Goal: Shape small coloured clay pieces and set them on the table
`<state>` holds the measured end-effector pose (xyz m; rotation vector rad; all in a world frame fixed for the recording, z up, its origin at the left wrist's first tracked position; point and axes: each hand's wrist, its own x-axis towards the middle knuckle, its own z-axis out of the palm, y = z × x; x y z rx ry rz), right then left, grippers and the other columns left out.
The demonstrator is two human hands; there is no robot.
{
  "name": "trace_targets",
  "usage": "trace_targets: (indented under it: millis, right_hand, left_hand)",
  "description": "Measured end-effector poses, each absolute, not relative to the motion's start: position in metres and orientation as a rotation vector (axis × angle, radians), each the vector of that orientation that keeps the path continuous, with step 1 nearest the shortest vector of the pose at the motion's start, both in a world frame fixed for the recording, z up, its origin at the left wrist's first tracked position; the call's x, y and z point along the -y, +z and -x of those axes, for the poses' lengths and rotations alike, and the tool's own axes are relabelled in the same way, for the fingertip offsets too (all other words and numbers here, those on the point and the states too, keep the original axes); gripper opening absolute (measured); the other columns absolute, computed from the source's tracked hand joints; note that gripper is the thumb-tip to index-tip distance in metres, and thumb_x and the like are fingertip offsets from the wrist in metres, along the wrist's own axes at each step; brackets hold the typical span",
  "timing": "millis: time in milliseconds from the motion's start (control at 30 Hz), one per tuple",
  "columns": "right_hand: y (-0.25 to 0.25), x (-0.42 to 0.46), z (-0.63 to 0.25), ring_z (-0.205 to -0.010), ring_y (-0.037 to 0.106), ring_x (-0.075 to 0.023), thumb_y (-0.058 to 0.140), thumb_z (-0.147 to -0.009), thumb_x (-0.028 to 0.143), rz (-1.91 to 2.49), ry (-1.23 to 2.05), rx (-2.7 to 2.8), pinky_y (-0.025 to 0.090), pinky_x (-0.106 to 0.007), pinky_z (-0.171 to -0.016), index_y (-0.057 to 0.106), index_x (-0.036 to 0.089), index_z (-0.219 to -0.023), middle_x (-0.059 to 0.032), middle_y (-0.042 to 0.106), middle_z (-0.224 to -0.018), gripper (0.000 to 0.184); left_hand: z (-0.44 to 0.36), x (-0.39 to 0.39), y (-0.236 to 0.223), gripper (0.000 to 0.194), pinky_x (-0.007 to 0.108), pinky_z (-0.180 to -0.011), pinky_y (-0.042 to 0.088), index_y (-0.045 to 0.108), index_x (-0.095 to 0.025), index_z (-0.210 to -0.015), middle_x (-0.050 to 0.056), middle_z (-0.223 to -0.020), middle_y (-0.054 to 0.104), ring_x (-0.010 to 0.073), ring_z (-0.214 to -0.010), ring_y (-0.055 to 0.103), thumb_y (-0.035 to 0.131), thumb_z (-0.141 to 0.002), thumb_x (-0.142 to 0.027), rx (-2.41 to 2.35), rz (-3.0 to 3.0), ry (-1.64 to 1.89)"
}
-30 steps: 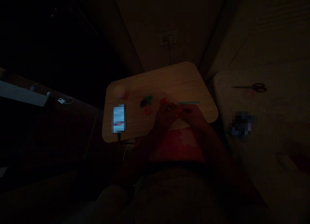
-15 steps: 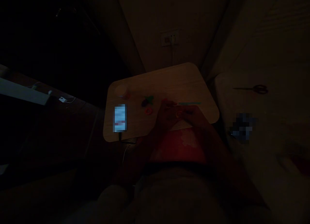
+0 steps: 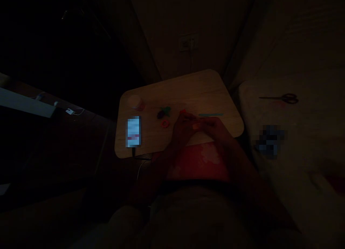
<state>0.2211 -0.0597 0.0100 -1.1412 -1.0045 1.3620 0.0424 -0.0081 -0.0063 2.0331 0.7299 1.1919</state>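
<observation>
The room is very dark. My left hand (image 3: 183, 128) and my right hand (image 3: 214, 128) meet over the near edge of a small wooden table (image 3: 188, 87), fingers pinched together around a small orange piece (image 3: 196, 125) that I cannot make out clearly. Just beyond my fingers lies a small red piece (image 3: 182, 112). An orange ring-like piece (image 3: 164, 123) and a green and dark lump (image 3: 163, 112) lie to the left of my hands. A thin teal stick (image 3: 210, 115) lies on the table past my right hand.
A lit phone (image 3: 133, 131) lies at the table's left front with a cable hanging below. A small pale cup (image 3: 134, 102) stands at the left rear. Scissors (image 3: 285, 97) lie on the bed to the right. A wall socket (image 3: 188, 43) is behind the table.
My hands have stayed together at the table's front edge, only shifting their fingers slightly round the small orange piece. The view has grown darker.
</observation>
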Motion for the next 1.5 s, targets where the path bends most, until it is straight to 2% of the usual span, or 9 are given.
trace_targets:
  millis: [100, 267, 433, 633, 833, 1100, 1200, 1300, 1500]
  right_hand:
    - [0.014, 0.061, -0.217, -0.080, 0.073, -0.0204, 0.095, -0.066, 0.051, 1.144, 1.344, 1.004, 0.058, -0.034, -0.079, 0.086, 0.023, -0.083, -0.0047, 0.084, -0.088, 0.034]
    - [0.014, 0.060, -0.219, -0.073, 0.071, -0.0183, 0.095, -0.065, 0.049, 1.174, 1.351, 1.019, 0.055, -0.031, -0.071, 0.085, 0.022, -0.077, -0.0042, 0.082, -0.082, 0.032]
    - [0.011, 0.062, -0.226, -0.082, 0.073, -0.0217, 0.091, -0.069, 0.062, 1.122, 1.386, 0.938, 0.057, -0.035, -0.082, 0.084, 0.022, -0.077, -0.0051, 0.082, -0.086, 0.042]
    - [0.006, 0.068, -0.209, -0.102, 0.074, -0.0246, 0.091, -0.071, 0.057, 0.876, 1.636, 0.817, 0.057, -0.039, -0.096, 0.081, 0.025, -0.104, -0.0075, 0.081, -0.109, 0.048]
    - [0.000, 0.072, -0.190, -0.113, 0.071, -0.0263, 0.085, -0.072, 0.061, 0.696, 1.821, 0.639, 0.058, -0.041, -0.099, 0.076, 0.027, -0.109, -0.0071, 0.077, -0.121, 0.052]
    - [-0.004, 0.078, -0.187, -0.120, 0.069, -0.0236, 0.079, -0.077, 0.060, 0.736, 1.842, 0.587, 0.061, -0.035, -0.094, 0.070, 0.030, -0.109, -0.0043, 0.075, -0.124, 0.045]
    - [-0.006, 0.079, -0.184, -0.119, 0.069, -0.0234, 0.080, -0.075, 0.064, 0.723, 1.851, 0.552, 0.061, -0.035, -0.094, 0.069, 0.030, -0.108, -0.0042, 0.075, -0.122, 0.049]
    - [-0.012, 0.079, -0.183, -0.113, 0.070, -0.0234, 0.079, -0.076, 0.066, 0.749, 1.855, 0.532, 0.062, -0.035, -0.090, 0.070, 0.029, -0.106, -0.0048, 0.075, -0.115, 0.048]
    - [-0.029, 0.078, -0.187, -0.101, 0.073, -0.0236, 0.081, -0.079, 0.062, 0.783, 1.826, 0.544, 0.064, -0.033, -0.082, 0.070, 0.025, -0.099, -0.0069, 0.076, -0.103, 0.043]
  left_hand:
    - [-0.042, 0.008, -0.006, 0.035, 0.038, -0.089, 0.061, 0.083, -0.027, -0.112, 0.009, -0.115, 0.070, 0.0212, -0.105, 0.068, 0.070, -0.097, -0.056, -0.709, -2.050, 1.168]
    - [-0.042, 0.011, -0.004, 0.036, 0.040, -0.087, 0.061, 0.084, -0.026, -0.109, 0.009, -0.112, 0.071, 0.0213, -0.102, 0.069, 0.075, -0.093, -0.056, -0.697, -2.030, 1.193]
    - [-0.042, 0.010, -0.002, 0.035, 0.040, -0.089, 0.061, 0.083, -0.026, -0.106, 0.008, -0.111, 0.071, 0.0204, -0.103, 0.069, 0.080, -0.089, -0.056, -0.693, -1.968, 1.247]
    - [-0.040, 0.005, -0.007, 0.038, 0.037, -0.089, 0.061, 0.084, -0.028, -0.108, 0.008, -0.118, 0.070, 0.0218, -0.110, 0.069, 0.082, -0.086, -0.060, -0.558, -1.853, 1.266]
    - [-0.038, 0.007, -0.003, 0.046, 0.040, -0.092, 0.060, 0.084, -0.026, -0.108, 0.012, -0.129, 0.067, 0.0265, -0.117, 0.066, 0.079, -0.085, -0.066, -0.563, -1.858, 1.151]
    - [-0.040, 0.011, 0.017, 0.040, 0.041, -0.090, 0.061, 0.084, -0.026, -0.108, 0.012, -0.125, 0.067, 0.0262, -0.115, 0.066, 0.079, -0.088, -0.061, -0.492, -1.932, 1.158]
    - [-0.042, 0.013, 0.020, 0.035, 0.042, -0.090, 0.062, 0.084, -0.026, -0.106, 0.011, -0.122, 0.069, 0.0255, -0.112, 0.068, 0.080, -0.089, -0.056, -0.479, -1.929, 1.180]
    - [-0.043, 0.014, 0.020, 0.039, 0.043, -0.089, 0.062, 0.084, -0.024, -0.104, 0.012, -0.120, 0.071, 0.0259, -0.110, 0.069, 0.079, -0.088, -0.060, -0.487, -1.910, 1.185]
    - [-0.043, 0.017, 0.022, 0.040, 0.041, -0.087, 0.063, 0.083, -0.025, -0.104, 0.011, -0.119, 0.072, 0.0244, -0.105, 0.070, 0.077, -0.089, -0.062, -0.471, -1.934, 1.163]
